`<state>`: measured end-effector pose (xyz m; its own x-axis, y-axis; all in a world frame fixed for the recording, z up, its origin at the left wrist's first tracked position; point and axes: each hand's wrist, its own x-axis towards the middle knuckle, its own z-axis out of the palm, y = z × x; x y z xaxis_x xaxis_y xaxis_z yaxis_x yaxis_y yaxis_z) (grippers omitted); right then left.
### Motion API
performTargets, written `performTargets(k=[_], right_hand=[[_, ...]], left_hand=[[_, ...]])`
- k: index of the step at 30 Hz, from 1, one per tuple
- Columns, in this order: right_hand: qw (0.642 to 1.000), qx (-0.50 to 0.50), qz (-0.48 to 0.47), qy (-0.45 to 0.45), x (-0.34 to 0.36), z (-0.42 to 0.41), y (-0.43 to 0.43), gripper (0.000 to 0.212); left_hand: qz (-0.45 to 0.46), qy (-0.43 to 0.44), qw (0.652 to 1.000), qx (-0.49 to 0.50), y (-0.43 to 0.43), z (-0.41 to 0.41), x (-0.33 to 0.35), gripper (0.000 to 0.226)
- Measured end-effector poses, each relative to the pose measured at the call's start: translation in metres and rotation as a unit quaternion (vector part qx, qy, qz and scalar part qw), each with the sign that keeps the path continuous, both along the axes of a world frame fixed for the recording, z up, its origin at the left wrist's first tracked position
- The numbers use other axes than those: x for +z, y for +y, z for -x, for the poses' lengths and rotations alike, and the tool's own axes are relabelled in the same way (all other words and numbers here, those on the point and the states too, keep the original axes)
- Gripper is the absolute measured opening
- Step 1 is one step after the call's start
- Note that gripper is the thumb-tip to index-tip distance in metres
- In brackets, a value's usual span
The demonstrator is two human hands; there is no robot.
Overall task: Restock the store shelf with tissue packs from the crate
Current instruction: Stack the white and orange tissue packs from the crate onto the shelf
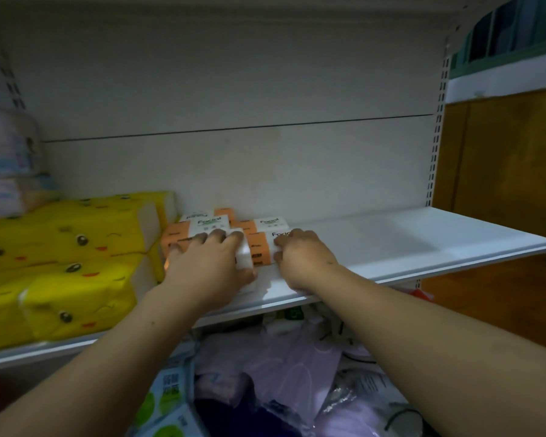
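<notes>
Dim light; a white back panel [234, 89], slotted upright [437, 137] and brown wooden wall [501, 168] beside it.

The word "Facial" is printed in dark letters on the white top panel of the orange-and-white tissue pack [209, 223] standing toward the back of the white shelf [391, 241]. The same word "Facial" shows on the neighbouring pack [270, 221] to its right. On the nearer pack [267, 244], close to the shelf's front edge, only "Faci" can be read, the rest being covered by the right hand [303, 257]. Smaller print under these words is too fine to read. Below the shelf, a white and green package [171, 389] bears characters that are too blurred to make out.
</notes>
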<state>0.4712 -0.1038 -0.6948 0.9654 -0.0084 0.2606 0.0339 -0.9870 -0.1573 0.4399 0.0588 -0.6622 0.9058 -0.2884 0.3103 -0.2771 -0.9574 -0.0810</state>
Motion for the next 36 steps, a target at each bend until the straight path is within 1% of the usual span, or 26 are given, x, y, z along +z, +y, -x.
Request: performTargets(k=[3, 5, 6, 8, 10, 12, 16, 18, 20, 23, 25, 27, 29, 31, 33, 36], right_hand=[[0.999, -0.004, 0.007, 0.031, 0.0, -0.009, 0.005, 0.05], [1.0, 0.005, -0.003, 0.022, 0.002, -0.003, 0.002, 0.055], [1.0, 0.01, -0.015, 0.003, 0.003, 0.005, -0.002, 0.055], [0.997, 0.02, -0.042, -0.06, 0.004, 0.027, -0.019, 0.052], [0.992, 0.02, -0.061, -0.111, -0.001, 0.056, -0.043, 0.051], [0.989, -0.001, -0.072, -0.132, -0.013, 0.092, -0.077, 0.049], [0.982, -0.084, -0.086, -0.144, -0.057, 0.166, -0.155, 0.047], [0.981, -0.134, -0.092, -0.109, -0.087, 0.201, -0.192, 0.044], [0.978, -0.178, -0.093, -0.049, -0.119, 0.23, -0.223, 0.041], [0.96, -0.238, -0.094, 0.114, -0.166, 0.265, -0.263, 0.046], [0.932, -0.255, -0.09, 0.241, -0.189, 0.284, -0.28, 0.049], [0.905, -0.255, -0.086, 0.329, -0.206, 0.3, -0.294, 0.053], [0.889, -0.258, -0.091, 0.366, -0.216, 0.308, -0.308, 0.058], [0.881, -0.263, -0.105, 0.378, -0.222, 0.309, -0.319, 0.062], [0.88, -0.265, -0.116, 0.377, -0.225, 0.305, -0.329, 0.061], [0.882, -0.259, -0.134, 0.37, -0.232, 0.296, -0.339, 0.06]], left_hand=[[-0.003, 0.014, 1.0, 0.0, 0.001, 0.001, 0.002, 0.07], [-0.007, 0.01, 1.0, 0.001, -0.003, 0.004, 0.006, 0.074], [-0.01, -0.009, 1.0, -0.007, -0.007, 0.008, 0.008, 0.076], [0.005, -0.046, 0.998, -0.05, -0.022, 0.021, 0.008, 0.076], [0.031, -0.052, 0.992, -0.108, -0.044, 0.037, 0.003, 0.076], [0.031, -0.039, 0.985, -0.163, -0.073, 0.056, -0.01, 0.075], [0.02, 0.012, 0.966, -0.259, -0.138, 0.091, -0.051, 0.073], [0.006, 0.055, 0.951, -0.303, -0.172, 0.108, -0.074, 0.073], [-0.01, 0.098, 0.937, -0.335, -0.205, 0.123, -0.1, 0.074], [-0.031, 0.174, 0.91, -0.374, -0.257, 0.148, -0.144, 0.077], [-0.057, 0.24, 0.891, -0.381, -0.284, 0.159, -0.171, 0.076], [-0.078, 0.31, 0.874, -0.366, -0.306, 0.166, -0.193, 0.072], [-0.097, 0.345, 0.866, -0.349, -0.323, 0.168, -0.212, 0.068], [-0.124, 0.355, 0.866, -0.33, -0.336, 0.165, -0.228, 0.067], [-0.137, 0.365, 0.868, -0.308, -0.35, 0.16, -0.243, 0.066], [-0.117, 0.375, 0.874, -0.287, -0.372, 0.154, -0.261, 0.062]])
